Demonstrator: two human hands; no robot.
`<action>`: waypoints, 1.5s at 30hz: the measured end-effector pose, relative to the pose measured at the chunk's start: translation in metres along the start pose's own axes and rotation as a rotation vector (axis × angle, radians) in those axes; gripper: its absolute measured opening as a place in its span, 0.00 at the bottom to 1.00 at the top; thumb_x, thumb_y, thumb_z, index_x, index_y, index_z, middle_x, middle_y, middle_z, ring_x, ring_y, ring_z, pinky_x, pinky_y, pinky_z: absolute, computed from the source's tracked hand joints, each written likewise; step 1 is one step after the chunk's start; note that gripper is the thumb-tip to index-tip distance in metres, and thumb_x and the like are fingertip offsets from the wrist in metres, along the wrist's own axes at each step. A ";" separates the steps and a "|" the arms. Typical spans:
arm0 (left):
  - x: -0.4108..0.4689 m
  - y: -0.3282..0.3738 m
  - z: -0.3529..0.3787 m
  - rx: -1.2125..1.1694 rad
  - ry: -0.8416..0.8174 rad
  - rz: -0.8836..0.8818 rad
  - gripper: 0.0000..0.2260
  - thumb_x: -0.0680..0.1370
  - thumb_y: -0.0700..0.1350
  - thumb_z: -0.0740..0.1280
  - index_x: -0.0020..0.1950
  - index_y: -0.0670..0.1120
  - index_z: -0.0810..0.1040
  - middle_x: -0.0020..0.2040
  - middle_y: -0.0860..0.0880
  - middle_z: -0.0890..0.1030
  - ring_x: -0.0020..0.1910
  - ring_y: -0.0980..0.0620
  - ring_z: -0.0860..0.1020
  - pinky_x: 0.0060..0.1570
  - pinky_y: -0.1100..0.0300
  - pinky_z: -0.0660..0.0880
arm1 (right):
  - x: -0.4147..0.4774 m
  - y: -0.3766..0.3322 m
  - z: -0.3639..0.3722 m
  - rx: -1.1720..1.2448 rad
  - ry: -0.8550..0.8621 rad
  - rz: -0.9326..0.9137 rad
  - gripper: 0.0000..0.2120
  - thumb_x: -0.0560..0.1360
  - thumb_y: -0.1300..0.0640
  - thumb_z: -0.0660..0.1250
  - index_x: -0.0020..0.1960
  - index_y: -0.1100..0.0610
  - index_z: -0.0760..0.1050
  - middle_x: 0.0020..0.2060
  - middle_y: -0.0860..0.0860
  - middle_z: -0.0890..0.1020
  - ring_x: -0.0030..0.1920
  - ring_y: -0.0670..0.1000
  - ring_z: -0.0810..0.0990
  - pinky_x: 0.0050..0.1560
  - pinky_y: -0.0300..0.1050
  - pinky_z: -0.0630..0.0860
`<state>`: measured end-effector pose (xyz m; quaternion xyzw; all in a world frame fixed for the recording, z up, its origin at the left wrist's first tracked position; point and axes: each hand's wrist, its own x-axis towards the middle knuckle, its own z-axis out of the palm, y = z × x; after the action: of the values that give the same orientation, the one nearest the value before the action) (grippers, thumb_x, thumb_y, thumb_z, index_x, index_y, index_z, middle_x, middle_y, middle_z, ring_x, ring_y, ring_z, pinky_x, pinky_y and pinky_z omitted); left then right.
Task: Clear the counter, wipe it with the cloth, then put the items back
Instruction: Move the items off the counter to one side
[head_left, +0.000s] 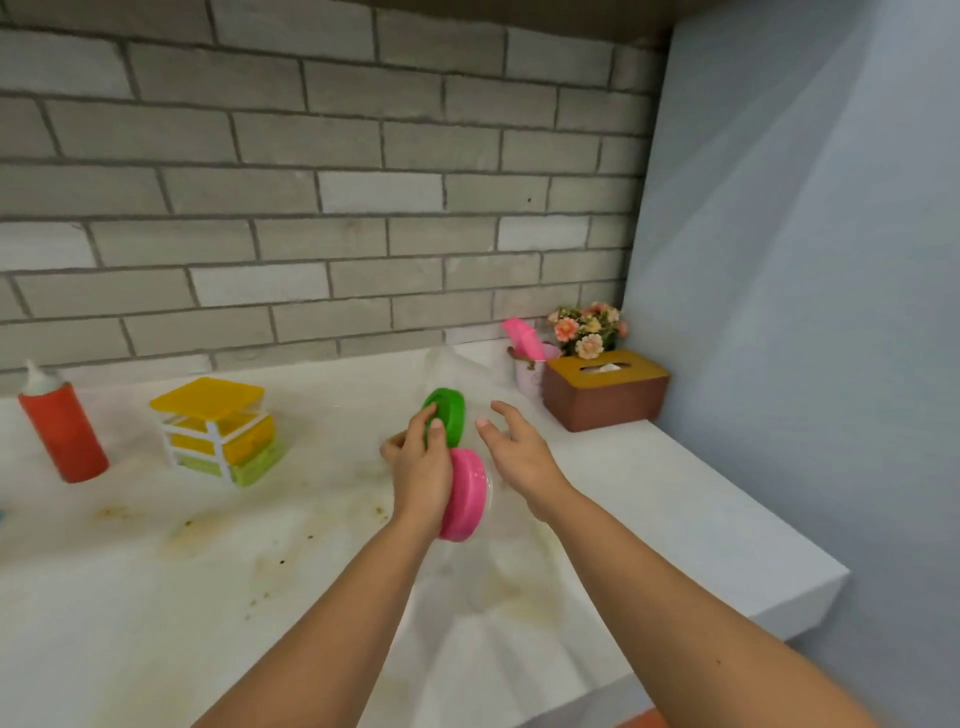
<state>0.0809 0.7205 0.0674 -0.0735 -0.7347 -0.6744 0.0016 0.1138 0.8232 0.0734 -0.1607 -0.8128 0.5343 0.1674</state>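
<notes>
- Two hands are in the head view, both raised over the white counter (675, 493) near its right end.
- Left hand (421, 467): fingers curled round the rim of a green lid (448, 415), which stands on edge above the counter.
- Pink lid (465, 493): also on edge, just below the green lid and touching the right side of the left hand. Whether the hand grips it cannot be told.
- Clear container bodies behind the lids are too blurred to make out.
- Right hand (514, 452): fingers spread and relaxed, just right of the two lids, holding nothing that can be seen.
- Counter surface: brownish stains (311, 519) and dark specks lie in front of the hands.
- Left end: a red squeeze bottle (62, 431) stands upright. Beside it is a white rack (215, 441) of yellow and green boxes.
- Right rear corner: a brown tissue box (605, 389), a flower bunch (589, 330) behind it, and a white cup (530, 376) holding a pink item (522, 335).
</notes>
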 end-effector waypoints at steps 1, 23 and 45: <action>-0.002 0.001 0.017 -0.006 -0.016 -0.011 0.15 0.82 0.49 0.55 0.67 0.54 0.71 0.64 0.43 0.62 0.53 0.49 0.70 0.60 0.60 0.65 | 0.004 0.008 -0.017 0.007 0.012 0.001 0.22 0.79 0.48 0.58 0.72 0.50 0.62 0.70 0.52 0.68 0.68 0.52 0.69 0.70 0.50 0.66; 0.015 -0.015 0.254 -0.376 -0.380 -0.307 0.13 0.81 0.45 0.60 0.61 0.40 0.75 0.54 0.40 0.80 0.46 0.44 0.80 0.39 0.57 0.77 | 0.074 0.123 -0.225 0.117 -0.040 0.200 0.44 0.61 0.24 0.64 0.69 0.47 0.68 0.67 0.48 0.73 0.65 0.50 0.74 0.67 0.54 0.70; 0.024 -0.048 0.360 -0.221 -0.505 -0.461 0.14 0.77 0.42 0.67 0.60 0.40 0.71 0.54 0.41 0.80 0.50 0.44 0.81 0.53 0.46 0.78 | 0.118 0.180 -0.305 0.208 -0.015 0.589 0.10 0.79 0.52 0.58 0.53 0.56 0.74 0.39 0.54 0.80 0.32 0.51 0.79 0.34 0.43 0.77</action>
<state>0.0862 1.0760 -0.0105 -0.0699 -0.6318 -0.6930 -0.3402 0.1588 1.1910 0.0332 -0.3671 -0.6735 0.6414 0.0149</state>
